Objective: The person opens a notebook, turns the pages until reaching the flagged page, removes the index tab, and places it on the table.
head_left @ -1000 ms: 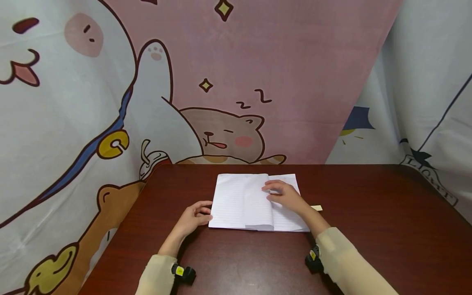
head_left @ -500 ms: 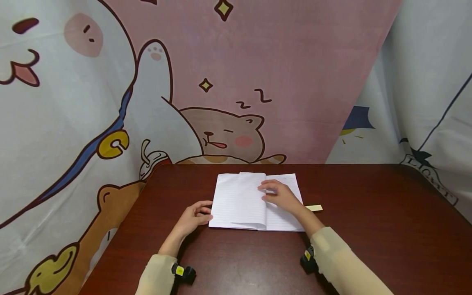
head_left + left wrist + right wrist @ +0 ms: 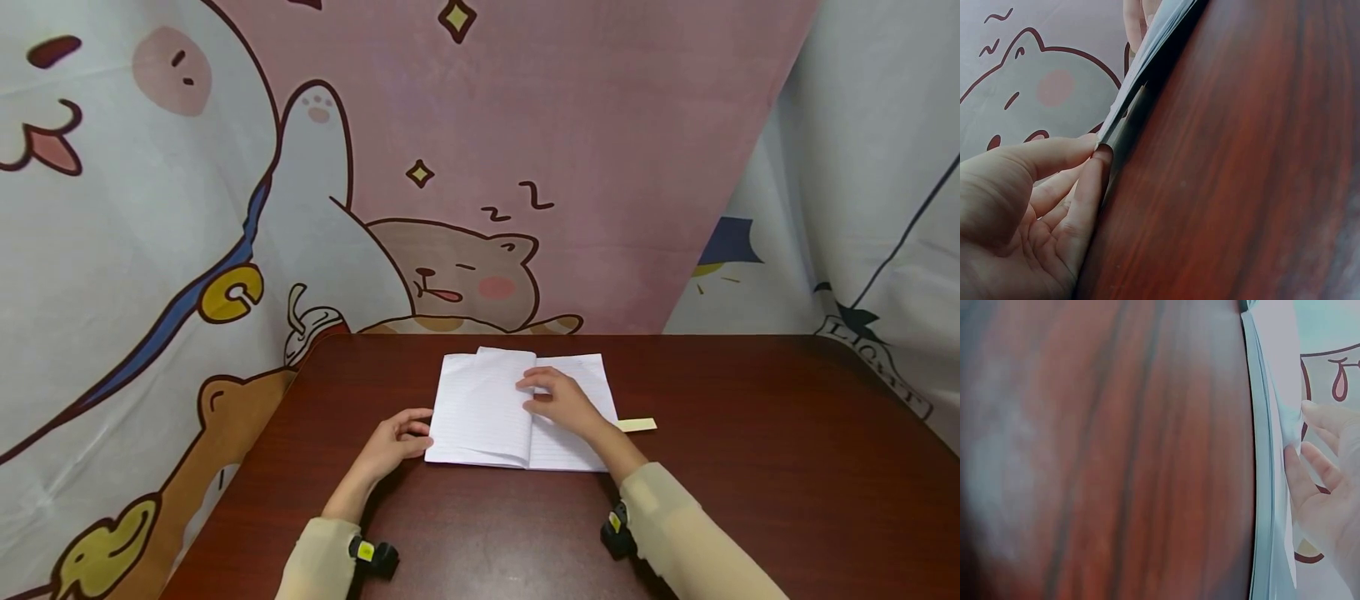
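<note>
An open lined notebook point(image 3: 480, 408) lies on the dark red-brown table. My left hand point(image 3: 393, 437) pinches the notebook's left edge, thumb on top and fingers beneath, as the left wrist view shows. Over the notebook's middle, my right hand point(image 3: 562, 404) touches a page that is folded over to the left, its fingers loosely bent and spread. In the right wrist view its fingertips point(image 3: 1291, 453) meet the white paper. A pale yellow strip point(image 3: 637, 425) sticks out past the notebook's right edge; its inner end is hidden.
The table point(image 3: 750, 467) runs to a cartoon-printed cloth point(image 3: 615, 167) hanging behind it and along the left side. Black wrist cameras point(image 3: 375, 557) sit at both cuffs of the cream sleeves point(image 3: 318, 558).
My right hand has slid left together with the turned page, which lies further over the left side. More of the yellow strip shows. My left hand has stayed in place.
</note>
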`<state>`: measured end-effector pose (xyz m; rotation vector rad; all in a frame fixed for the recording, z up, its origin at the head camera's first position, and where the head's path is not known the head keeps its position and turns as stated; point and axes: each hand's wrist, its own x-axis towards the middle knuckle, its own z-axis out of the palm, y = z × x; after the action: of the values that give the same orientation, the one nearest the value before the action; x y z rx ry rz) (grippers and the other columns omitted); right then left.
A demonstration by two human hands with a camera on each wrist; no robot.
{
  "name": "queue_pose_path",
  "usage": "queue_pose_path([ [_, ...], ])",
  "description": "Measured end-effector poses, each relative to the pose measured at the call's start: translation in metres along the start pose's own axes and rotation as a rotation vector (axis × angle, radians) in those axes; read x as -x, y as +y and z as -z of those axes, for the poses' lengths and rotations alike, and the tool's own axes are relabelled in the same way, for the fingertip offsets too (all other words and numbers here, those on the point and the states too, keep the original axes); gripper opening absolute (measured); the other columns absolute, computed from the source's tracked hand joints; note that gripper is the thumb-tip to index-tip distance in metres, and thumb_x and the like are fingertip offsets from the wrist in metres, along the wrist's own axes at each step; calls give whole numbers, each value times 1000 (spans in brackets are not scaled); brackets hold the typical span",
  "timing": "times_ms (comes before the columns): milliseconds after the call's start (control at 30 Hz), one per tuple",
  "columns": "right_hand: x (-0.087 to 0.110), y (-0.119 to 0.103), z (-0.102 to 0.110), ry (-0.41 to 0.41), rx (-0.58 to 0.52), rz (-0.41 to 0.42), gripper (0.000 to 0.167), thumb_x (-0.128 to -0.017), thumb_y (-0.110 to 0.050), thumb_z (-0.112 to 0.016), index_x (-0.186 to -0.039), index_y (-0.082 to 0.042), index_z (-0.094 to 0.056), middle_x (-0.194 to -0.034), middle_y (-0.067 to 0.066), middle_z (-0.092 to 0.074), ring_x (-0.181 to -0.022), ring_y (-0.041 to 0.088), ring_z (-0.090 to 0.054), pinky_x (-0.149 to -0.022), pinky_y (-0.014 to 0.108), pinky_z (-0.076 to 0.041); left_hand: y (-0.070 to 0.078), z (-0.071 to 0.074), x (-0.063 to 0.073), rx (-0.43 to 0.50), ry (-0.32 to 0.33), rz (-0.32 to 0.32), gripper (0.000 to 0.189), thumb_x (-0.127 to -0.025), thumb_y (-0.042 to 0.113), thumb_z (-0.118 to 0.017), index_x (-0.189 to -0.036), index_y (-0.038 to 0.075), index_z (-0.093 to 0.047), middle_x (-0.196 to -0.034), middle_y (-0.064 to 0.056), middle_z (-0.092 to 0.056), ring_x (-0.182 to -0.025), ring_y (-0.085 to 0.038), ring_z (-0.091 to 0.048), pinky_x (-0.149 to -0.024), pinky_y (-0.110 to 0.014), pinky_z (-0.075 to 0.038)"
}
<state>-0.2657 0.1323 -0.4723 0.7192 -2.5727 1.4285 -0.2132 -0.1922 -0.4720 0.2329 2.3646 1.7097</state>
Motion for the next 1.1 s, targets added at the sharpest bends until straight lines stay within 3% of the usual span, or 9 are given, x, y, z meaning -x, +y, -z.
queue_pose_path([
  [700,-7,-10,-16,-26,60,-33,26,-82,0,-77,-106,5,-73,-127,25,-61,-119,40,-58,-95,38,-55,-4,-1,-1,-10,10,3,49,-90,9,-71,-136,-1,-56,-108,-19,-64,-81,-10,-62,-74,-24,-57],
  [900,-7,-12,-17,-23,122,-15,24,-82,-3,-78,-105,3,-74,-124,22,-63,-116,38,-60,-96,42,-54,-5,-2,-2,-11,24,16,48,-89,8,-72,-135,2,-58,-107,-16,-64,-82,-12,-62,-74,-25,-57],
  [1100,-6,-17,-19,-30,235,-7,24,-82,-9,-78,-105,-1,-75,-124,19,-65,-118,38,-58,-104,51,-43,-3,-2,-2,0,27,33,48,-90,10,-72,-135,3,-58,-108,-16,-64,-84,-12,-62,-77,-28,-58],
])
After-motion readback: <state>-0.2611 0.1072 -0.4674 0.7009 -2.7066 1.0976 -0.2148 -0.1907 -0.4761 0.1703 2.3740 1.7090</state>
